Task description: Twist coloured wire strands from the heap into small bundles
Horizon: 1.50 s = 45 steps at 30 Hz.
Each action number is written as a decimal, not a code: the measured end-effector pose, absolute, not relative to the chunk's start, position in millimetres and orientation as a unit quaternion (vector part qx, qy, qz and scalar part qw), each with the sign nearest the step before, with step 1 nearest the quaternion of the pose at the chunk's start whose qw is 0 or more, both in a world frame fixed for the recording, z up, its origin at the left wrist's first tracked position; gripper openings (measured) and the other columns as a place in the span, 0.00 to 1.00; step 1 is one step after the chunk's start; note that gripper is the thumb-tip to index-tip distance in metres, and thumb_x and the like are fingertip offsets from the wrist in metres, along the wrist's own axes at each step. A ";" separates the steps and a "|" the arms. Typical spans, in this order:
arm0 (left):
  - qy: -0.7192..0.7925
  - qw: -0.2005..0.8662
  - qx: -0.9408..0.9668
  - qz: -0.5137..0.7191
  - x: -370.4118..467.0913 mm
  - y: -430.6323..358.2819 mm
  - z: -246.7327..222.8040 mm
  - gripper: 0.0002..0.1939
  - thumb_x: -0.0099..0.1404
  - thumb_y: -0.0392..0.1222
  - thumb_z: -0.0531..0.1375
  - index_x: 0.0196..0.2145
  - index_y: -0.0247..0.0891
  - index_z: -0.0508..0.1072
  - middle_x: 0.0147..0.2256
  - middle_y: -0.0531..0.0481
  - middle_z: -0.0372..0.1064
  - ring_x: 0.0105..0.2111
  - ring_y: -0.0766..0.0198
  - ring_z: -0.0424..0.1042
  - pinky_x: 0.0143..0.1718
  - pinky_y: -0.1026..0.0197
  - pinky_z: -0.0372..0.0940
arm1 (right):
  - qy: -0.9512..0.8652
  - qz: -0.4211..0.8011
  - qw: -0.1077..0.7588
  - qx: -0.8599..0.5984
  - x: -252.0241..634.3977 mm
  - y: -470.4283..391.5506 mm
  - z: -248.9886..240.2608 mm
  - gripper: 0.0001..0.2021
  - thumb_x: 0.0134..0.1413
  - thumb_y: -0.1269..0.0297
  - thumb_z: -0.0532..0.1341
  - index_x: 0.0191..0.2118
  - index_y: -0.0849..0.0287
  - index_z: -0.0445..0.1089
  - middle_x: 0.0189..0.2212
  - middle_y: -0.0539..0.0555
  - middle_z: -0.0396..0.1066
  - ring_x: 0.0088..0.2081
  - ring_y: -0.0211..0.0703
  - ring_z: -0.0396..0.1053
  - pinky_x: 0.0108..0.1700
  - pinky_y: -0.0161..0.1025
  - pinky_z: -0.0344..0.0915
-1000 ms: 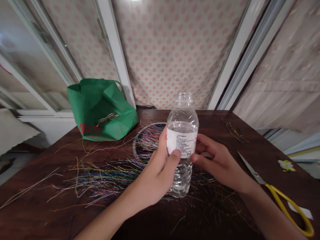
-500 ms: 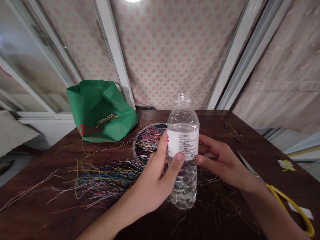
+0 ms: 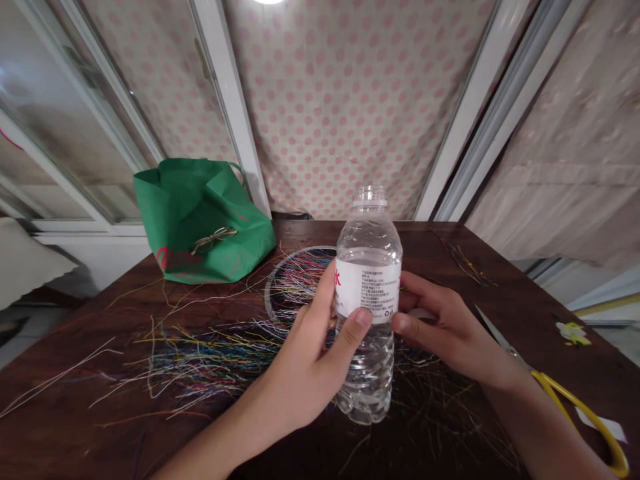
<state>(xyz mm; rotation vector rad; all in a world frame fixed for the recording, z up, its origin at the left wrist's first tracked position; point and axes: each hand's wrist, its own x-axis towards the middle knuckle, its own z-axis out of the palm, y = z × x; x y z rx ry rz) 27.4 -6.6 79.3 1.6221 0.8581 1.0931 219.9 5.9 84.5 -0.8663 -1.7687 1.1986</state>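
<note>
A clear plastic water bottle [image 3: 370, 360] with a white label and no cap stands slightly tilted in front of me, its neck leaning right. Water fills it to just above the label. My left hand [image 3: 320, 353] is wrapped round its left side, thumb across the label's lower edge. The fingertips and thumb of my right hand [image 3: 445, 327] close on the bottle's right side at the label; the far fingertips are hidden behind it. Behind the bottle and my left hand lie many loose coloured wires [image 3: 215, 360], some in a round grey-rimmed tray [image 3: 269, 293].
A green bag [image 3: 235, 260] with a pair of glasses [image 3: 215, 239] on it stands at the back left of the dark wooden table [image 3: 80, 340]. Scissors with yellow handles [image 3: 575, 407] lie right, near a yellow-white flower [image 3: 573, 333]. Thin wires [image 3: 463, 260] lie back right.
The bottle has tilted a little, its neck going right and its base slightly left. Both hands keep nearly the same place on it.
</note>
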 end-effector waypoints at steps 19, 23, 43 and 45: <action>0.357 0.491 0.654 0.451 26.9 -7.6 78.2 0.32 0.67 0.47 0.54 0.65 0.46 0.48 0.54 0.44 0.66 0.53 0.47 0.64 0.57 0.42 0.57 | -0.688 0.495 0.401 -0.348 220.8 4.7 83.7 0.24 0.57 0.65 0.62 0.58 0.57 0.60 0.34 0.52 0.75 0.31 0.36 0.70 0.29 0.30 0.65; 0.358 0.497 0.648 0.453 27.1 -8.1 78.5 0.31 0.67 0.48 0.54 0.65 0.47 0.48 0.54 0.45 0.66 0.53 0.48 0.64 0.58 0.42 0.57 | -0.694 0.484 0.403 -0.349 221.2 4.4 84.0 0.23 0.57 0.65 0.62 0.58 0.57 0.61 0.34 0.53 0.75 0.31 0.36 0.69 0.30 0.32 0.66; 0.349 0.521 0.631 0.457 28.3 -10.7 78.4 0.31 0.68 0.47 0.55 0.65 0.49 0.47 0.57 0.49 0.63 0.54 0.54 0.64 0.60 0.48 0.55 | -0.688 0.492 0.409 -0.342 219.9 2.5 87.8 0.24 0.56 0.63 0.62 0.58 0.57 0.61 0.37 0.54 0.75 0.33 0.39 0.71 0.34 0.34 0.68; 0.349 0.514 0.636 0.458 28.2 -11.2 79.4 0.31 0.68 0.47 0.55 0.65 0.48 0.48 0.58 0.49 0.62 0.55 0.54 0.63 0.60 0.48 0.54 | -0.689 0.489 0.407 -0.346 220.4 2.2 87.4 0.25 0.56 0.63 0.62 0.58 0.57 0.61 0.35 0.53 0.75 0.32 0.38 0.70 0.33 0.34 0.68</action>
